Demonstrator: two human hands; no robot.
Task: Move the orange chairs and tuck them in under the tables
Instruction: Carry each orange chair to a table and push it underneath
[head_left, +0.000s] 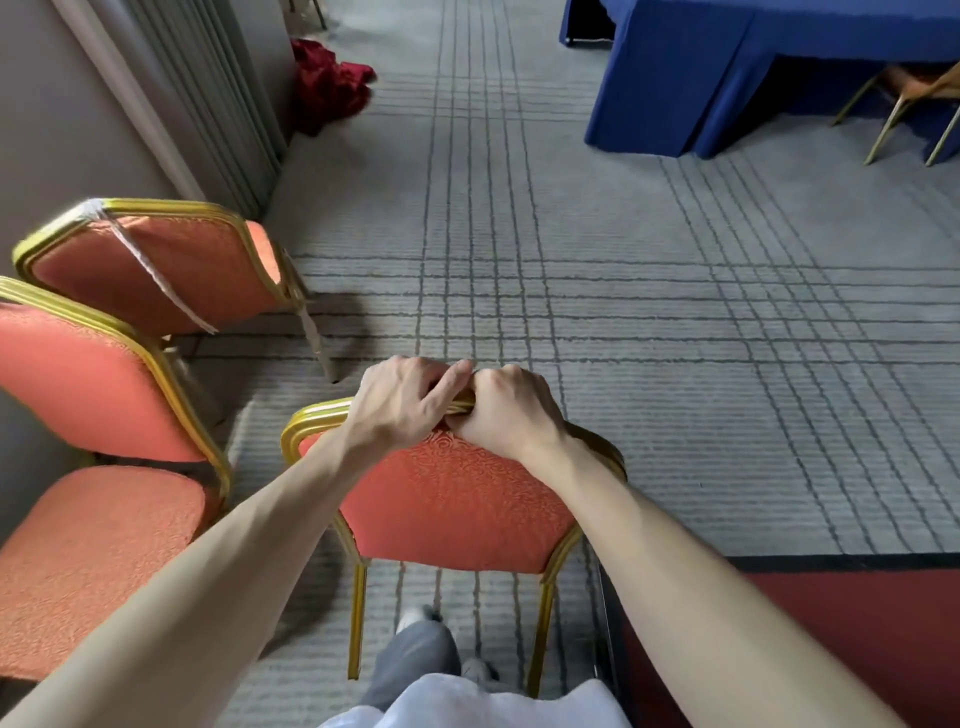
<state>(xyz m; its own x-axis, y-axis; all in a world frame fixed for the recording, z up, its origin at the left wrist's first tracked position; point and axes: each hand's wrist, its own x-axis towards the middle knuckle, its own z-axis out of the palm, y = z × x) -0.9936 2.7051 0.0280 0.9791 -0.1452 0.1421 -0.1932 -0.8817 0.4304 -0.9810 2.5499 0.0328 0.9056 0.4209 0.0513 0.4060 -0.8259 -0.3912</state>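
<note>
Both of my hands are on the top rail of one orange chair (452, 499): my left hand (400, 402) and right hand (506, 415) sit side by side at the middle of the gold frame, fingers curled over it and gripping, knuckles touching. The chair stands on the grey lined carpet (675, 338) directly in front of my legs, its back towards me, well apart from the blue-draped worktop (675, 78) at the far right of the room. One chair (914, 83) appears already tucked in there, its gold legs showing beneath the blue skirt. Two more orange chairs, the nearer chair (78, 384) and the far chair (156, 270), wait along the wall at my left, the far one with a white strip of cloth hanging from its frame. A heap of red cloth (327, 83) lies on the floor by the wall beyond them. By my reckoning the job is in its early part: at least three chairs remain to be carried across and pushed under, this one first.
</note>
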